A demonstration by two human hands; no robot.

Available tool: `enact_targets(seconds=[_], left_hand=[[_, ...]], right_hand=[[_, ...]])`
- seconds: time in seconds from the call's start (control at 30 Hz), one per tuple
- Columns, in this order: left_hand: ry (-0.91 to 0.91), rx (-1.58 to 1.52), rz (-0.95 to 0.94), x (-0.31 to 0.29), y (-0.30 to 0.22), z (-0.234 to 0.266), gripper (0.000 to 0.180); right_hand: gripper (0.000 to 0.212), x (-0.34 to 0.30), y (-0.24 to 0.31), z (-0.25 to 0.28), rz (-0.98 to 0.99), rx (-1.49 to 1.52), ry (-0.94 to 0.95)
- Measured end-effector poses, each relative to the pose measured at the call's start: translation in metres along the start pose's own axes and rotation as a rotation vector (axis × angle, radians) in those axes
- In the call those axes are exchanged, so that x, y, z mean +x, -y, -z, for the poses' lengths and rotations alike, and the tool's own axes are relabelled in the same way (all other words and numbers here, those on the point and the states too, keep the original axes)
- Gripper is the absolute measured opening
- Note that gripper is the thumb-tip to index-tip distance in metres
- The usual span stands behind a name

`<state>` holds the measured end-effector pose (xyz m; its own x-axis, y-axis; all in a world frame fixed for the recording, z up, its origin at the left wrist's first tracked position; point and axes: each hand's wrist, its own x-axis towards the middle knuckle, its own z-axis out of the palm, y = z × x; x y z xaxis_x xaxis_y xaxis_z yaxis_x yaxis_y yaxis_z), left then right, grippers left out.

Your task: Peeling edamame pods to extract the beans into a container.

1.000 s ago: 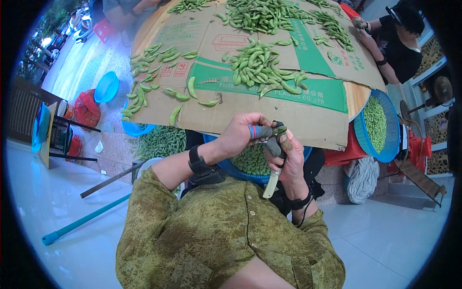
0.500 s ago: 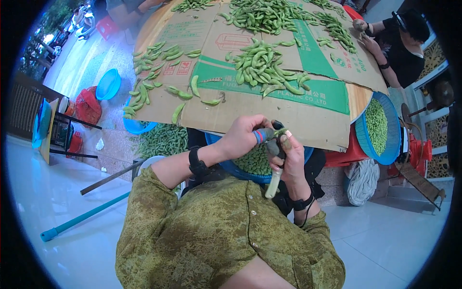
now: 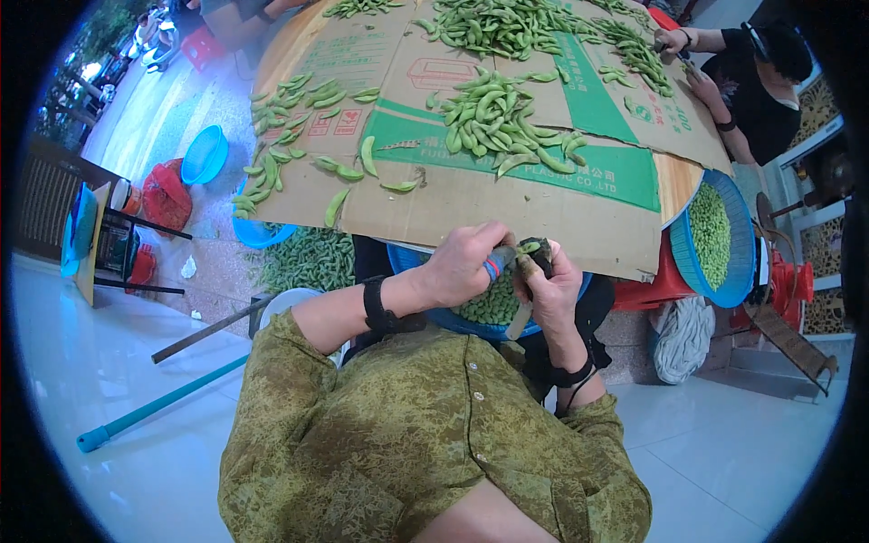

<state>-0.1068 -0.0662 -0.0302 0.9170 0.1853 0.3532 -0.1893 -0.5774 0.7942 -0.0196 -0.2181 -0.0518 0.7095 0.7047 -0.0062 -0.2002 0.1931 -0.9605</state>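
My left hand (image 3: 462, 264) is closed, its fingertips pinching one end of a green bean pod (image 3: 528, 247). Dark coverings and a blue-and-red band wrap its fingers. Close beside it, my right hand (image 3: 554, 282) is closed at the pod's other side, with dark-covered, stained fingers. A pale, flat handle-like piece (image 3: 520, 320) sticks down from its grip; the rest is hidden in the fingers. Below both hands sits a blue basin (image 3: 444, 319) with shelled green beans (image 3: 491, 306). Ahead, a heap of bean pods (image 3: 493, 118) lies on flattened cardboard (image 3: 579, 213).
Loose pods (image 3: 272, 172) lie at the cardboard's left, and a bigger pile (image 3: 493, 27) at the back. A blue basket (image 3: 744, 226) of shelled beans stands right. Pods (image 3: 308, 261) cover floor at left, near a teal pole (image 3: 163, 407). Another person (image 3: 756, 81) works at far right.
My hands have drawn closer together and tilted, and the pod now shows between the fingertips. The pale piece in my right hand shows less. The person at right has shifted their hands.
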Motion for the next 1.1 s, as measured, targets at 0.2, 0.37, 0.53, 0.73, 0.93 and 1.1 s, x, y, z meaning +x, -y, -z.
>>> enact_targets(seconds=[0.2, 0.37, 0.53, 0.73, 0.93, 1.1], left_hand=[[0.108, -0.250, 0.246, 0.003, -0.003, 0.005, 0.012], [0.093, -0.119, 0.246, 0.001, -0.006, 0.000, 0.014], [-0.010, 0.169, -0.093, -0.002, -0.007, -0.003, 0.030], [-0.075, 0.357, -0.261, -0.006, -0.012, -0.003, 0.044], [-0.093, 0.413, -0.347, -0.006, -0.009, -0.005, 0.042], [-0.092, 0.420, -0.351, -0.004, -0.001, -0.008, 0.044]], right_hand=[[0.004, -0.001, -0.007, 0.005, -0.041, 0.045, -0.008], [0.005, -0.002, -0.001, 0.001, -0.032, 0.059, -0.015], [0.007, -0.004, 0.002, -0.005, 0.047, -0.085, -0.089], [0.008, -0.004, -0.001, -0.005, 0.073, -0.190, -0.149], [0.009, -0.004, 0.000, -0.006, 0.106, -0.288, -0.156], [0.009, -0.002, -0.004, -0.007, 0.179, -0.426, -0.138]])
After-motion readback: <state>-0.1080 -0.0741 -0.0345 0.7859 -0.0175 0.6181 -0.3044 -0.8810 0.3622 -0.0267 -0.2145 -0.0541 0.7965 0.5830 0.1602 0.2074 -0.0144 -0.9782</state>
